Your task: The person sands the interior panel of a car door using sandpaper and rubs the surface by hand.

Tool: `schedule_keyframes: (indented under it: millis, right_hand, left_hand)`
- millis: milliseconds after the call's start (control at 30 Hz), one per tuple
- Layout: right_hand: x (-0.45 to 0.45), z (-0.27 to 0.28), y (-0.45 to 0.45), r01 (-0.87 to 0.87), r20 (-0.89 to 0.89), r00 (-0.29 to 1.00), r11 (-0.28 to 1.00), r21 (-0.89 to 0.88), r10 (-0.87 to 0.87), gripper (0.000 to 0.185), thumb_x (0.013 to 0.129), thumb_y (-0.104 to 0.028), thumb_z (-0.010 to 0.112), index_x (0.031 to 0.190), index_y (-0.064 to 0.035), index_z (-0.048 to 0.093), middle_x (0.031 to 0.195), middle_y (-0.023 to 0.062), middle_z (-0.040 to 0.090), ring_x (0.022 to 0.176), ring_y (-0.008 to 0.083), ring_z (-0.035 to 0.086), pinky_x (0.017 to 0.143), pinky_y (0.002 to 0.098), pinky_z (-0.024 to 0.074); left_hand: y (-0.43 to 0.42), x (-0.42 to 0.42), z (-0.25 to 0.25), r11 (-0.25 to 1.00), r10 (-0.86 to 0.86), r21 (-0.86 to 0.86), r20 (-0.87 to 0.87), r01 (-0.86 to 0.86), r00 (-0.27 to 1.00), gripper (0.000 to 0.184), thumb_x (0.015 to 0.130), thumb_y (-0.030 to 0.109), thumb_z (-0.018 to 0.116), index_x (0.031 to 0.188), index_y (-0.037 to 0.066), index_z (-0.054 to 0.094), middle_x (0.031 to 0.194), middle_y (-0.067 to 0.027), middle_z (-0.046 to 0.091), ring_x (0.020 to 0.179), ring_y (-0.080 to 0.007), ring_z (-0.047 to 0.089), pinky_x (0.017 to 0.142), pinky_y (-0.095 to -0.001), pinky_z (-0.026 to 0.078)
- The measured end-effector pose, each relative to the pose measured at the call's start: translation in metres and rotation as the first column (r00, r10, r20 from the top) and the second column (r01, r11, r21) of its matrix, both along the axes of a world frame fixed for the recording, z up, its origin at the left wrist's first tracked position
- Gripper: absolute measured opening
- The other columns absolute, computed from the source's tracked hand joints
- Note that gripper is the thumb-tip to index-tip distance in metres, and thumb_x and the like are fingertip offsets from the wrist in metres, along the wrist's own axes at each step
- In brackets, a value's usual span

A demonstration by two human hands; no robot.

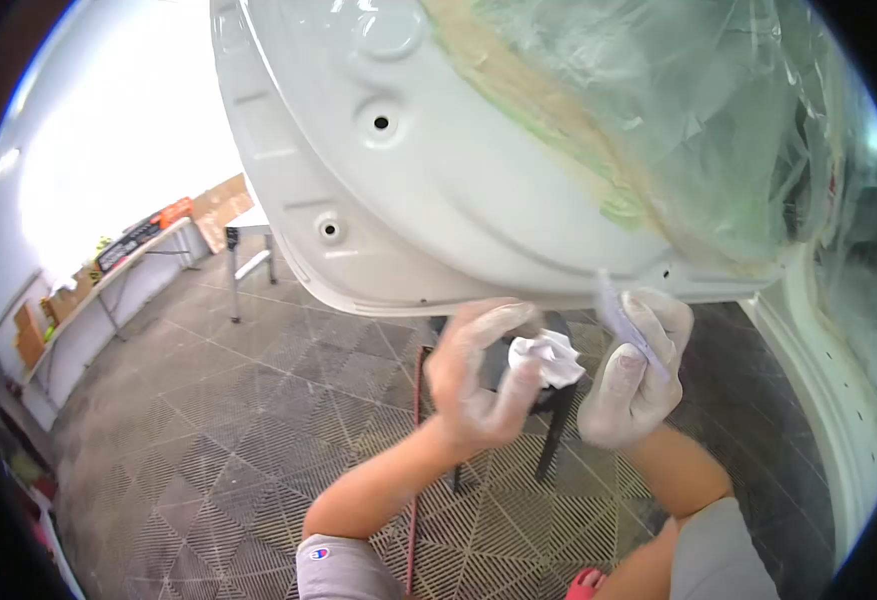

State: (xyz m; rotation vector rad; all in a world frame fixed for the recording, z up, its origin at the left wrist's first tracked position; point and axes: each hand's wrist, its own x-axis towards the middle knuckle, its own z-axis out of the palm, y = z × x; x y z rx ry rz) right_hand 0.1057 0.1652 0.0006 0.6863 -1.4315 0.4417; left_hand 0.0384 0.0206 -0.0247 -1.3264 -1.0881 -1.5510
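Hands: two, apart from each other, both dusted pale, below the lower edge of one white panel [518,200].
Left hand [476,380]: curled, thumb and fingers gripping one crumpled white wad [555,362] at their tips.
Right hand [630,392]: fingers bent, clamped on one thin lavender sheet [618,315], tilted, its upper end blurred.
Panel holes: at least three dark ones, two with round dished surrounds, one near the lower edge.
Masking: one clear plastic film [658,80] over the panel's upper right, bordered by green tape [548,130].
Under the hands: one dark stool [555,430], partly hidden, and one thin red pole [415,450] beside it.
Sleeves: two, grey, one bearing a small logo [319,554].
Footwear: one red sandal [584,584] showing.
Left wall: one long table [83,312] carrying several boxes, exact count unclear.
Floor: patterned grate tiles [258,450], too many to count.
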Motion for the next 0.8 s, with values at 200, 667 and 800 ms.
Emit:
schedule_keyframes:
  millis: [200,667,800]
  right_hand:
    - [0.001,-0.022,-0.016,-0.746,0.165,0.345,0.376,-0.550,0.924,0.025,0.098,0.003,0.055,0.123,0.0042,0.052,0.127,0.0197,0.061,0.113,0.0164,0.061,0.093,0.0294,0.0511]
    - [-0.028,-0.010,0.023,-0.638,-0.087,0.756,0.701,-0.319,0.648,0.010,0.093,-0.002,0.063,0.101,0.0028,0.059,0.082,0.0103,0.066,0.067,0.0184,0.062,0.066,0.0277,0.0554]
    - [-0.029,-0.017,0.075,-0.452,-0.310,0.863,0.884,-0.123,0.398,0.012,0.099,0.000,0.046,0.109,0.0065,0.049,0.088,0.0177,0.061,0.071,0.0260,0.058,0.061,0.0363,0.0520]
  left_hand:
    - [0.020,0.040,0.008,0.998,0.017,-0.062,0.238,-0.002,0.971,0.054,0.108,0.030,0.047,0.135,-0.016,0.048,0.127,-0.0233,0.063,0.106,-0.0233,0.064,0.094,-0.0368,0.051]
    - [0.031,0.062,0.046,0.543,0.834,0.161,0.013,-0.824,0.552,0.036,0.089,-0.009,0.061,0.125,-0.016,0.062,0.118,-0.0312,0.068,0.097,-0.0305,0.073,0.081,-0.0385,0.060]
    - [-0.001,0.033,0.089,0.143,0.985,0.255,-0.134,-0.956,0.111,0.036,0.085,-0.007,0.068,0.121,-0.008,0.068,0.124,-0.0256,0.067,0.097,-0.0305,0.071,0.077,-0.0357,0.059]
